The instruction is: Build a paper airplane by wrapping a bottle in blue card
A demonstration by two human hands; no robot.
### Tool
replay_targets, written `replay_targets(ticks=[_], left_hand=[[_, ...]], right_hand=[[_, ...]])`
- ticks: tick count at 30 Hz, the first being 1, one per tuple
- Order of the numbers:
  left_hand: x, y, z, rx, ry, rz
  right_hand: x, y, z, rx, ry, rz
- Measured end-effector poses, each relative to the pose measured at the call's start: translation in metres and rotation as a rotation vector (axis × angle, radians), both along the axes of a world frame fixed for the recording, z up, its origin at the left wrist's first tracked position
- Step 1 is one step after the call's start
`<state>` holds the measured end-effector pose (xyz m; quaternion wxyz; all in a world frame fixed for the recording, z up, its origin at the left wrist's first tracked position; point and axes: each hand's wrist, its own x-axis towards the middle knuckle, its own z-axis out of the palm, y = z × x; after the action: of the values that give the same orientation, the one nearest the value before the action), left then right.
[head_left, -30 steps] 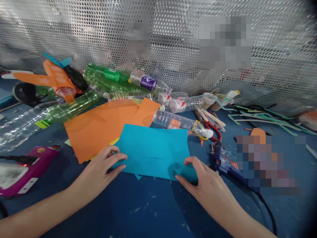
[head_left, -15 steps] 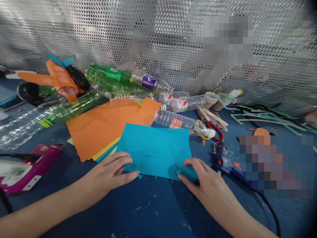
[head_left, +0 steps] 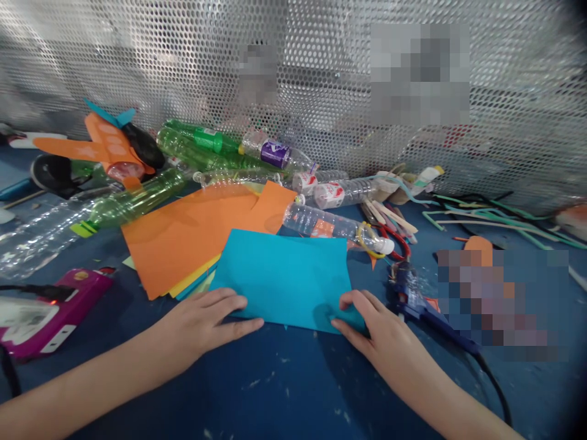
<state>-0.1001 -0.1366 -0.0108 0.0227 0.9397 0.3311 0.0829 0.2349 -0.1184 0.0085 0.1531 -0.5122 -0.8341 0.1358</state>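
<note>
A blue sheet of paper [head_left: 284, 278] lies in the middle of the blue surface, partly over an orange sheet [head_left: 183, 232]. My left hand [head_left: 215, 321] rests at the sheet's lower left corner, thumb and fingers apart, fingertips on the paper and thumb along its near edge. At the lower right corner is my right hand [head_left: 371, 321], its thumb and bent forefinger spread on either side of the corner, touching the paper. Yellow and blue sheets show under the orange one.
Clear bottles [head_left: 330, 226] and green bottles [head_left: 206, 150] lie behind the paper. A blue glue gun [head_left: 431, 315] with a cable is at right, a magenta power bank [head_left: 64, 318] at left, an orange bottle plane [head_left: 107, 146] back left. Perforated metal [head_left: 312, 67] stands behind.
My left thumb and fingers have shifted slightly to the right along the blue sheet, and lie flatter. My right hand has hardly moved. The view has shifted slightly.
</note>
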Motion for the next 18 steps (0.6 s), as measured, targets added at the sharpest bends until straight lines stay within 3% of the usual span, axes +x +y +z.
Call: replay_targets(ticks=[4, 7, 12, 18], left_hand=[[0.006, 0.000, 0.011, -0.055, -0.023, 0.039], [0.015, -0.002, 0.013, -0.074, -0.072, 0.046], [0.033, 0.000, 0.009, 0.023, -0.150, -0.080], [0.047, 0.007, 0.017, 0.036, 0.035, -0.120]], right_hand=[[0.007, 0.005, 0.005, -0.140, 0.058, -0.030], [0.007, 0.006, 0.005, -0.120, 0.091, -0.055], [0.004, 0.004, 0.003, -0.081, 0.097, -0.060], [0.003, 0.003, 0.003, -0.077, 0.064, -0.061]])
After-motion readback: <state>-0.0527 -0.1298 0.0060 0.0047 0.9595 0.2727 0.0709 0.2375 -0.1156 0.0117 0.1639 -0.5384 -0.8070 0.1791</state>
